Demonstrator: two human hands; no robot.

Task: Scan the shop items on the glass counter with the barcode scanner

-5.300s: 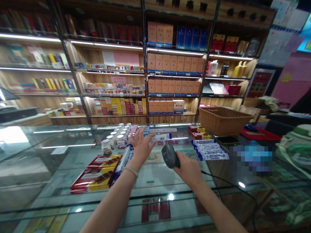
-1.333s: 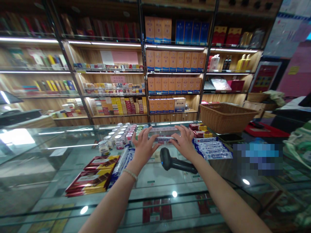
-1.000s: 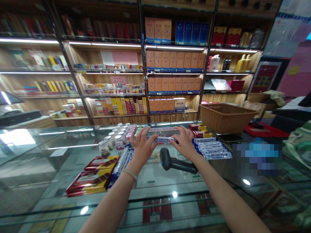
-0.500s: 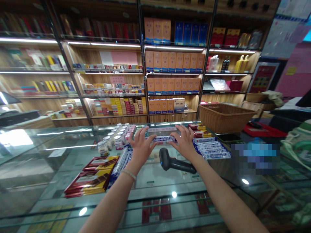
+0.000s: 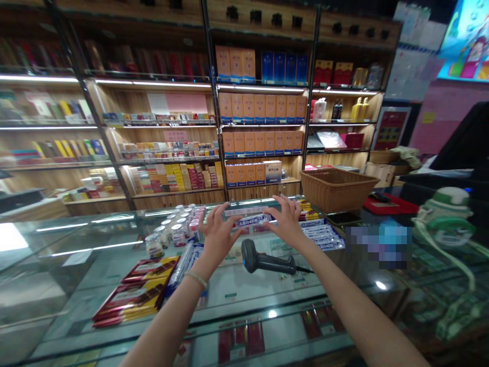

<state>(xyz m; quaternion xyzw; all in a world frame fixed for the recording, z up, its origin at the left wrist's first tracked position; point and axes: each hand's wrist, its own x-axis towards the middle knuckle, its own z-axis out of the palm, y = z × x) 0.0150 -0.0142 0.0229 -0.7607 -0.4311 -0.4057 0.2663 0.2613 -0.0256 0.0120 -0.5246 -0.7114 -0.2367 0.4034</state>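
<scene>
Between my hands a narrow blue-and-white candy pack [image 5: 252,220] lies crosswise on the glass counter, its printed side showing. My left hand [image 5: 217,233] is at the pack's left end, thumb and fingers spread apart. At the other end is my right hand [image 5: 286,223], its fingers also apart. Whether the fingertips touch the pack, I cannot tell. Just below sits a black barcode scanner [image 5: 267,261]. Similar blue-and-white packs [image 5: 323,235] lie in a row right of my right hand, and more packs [image 5: 186,265] are beside my left forearm.
Red-and-yellow chocolate packs [image 5: 139,288] lie on the left of the glass counter [image 5: 126,239], with small jars [image 5: 178,234] behind them. A wicker basket [image 5: 338,191] stands at the back right. A green-and-white bottle [image 5: 449,216] with a strap is far right. Stocked shelves line the wall.
The view has turned right and tilted up slightly. My hands stay around the candy pack, which now lies slightly slanted. My left-hand fingers look a little farther from it.
</scene>
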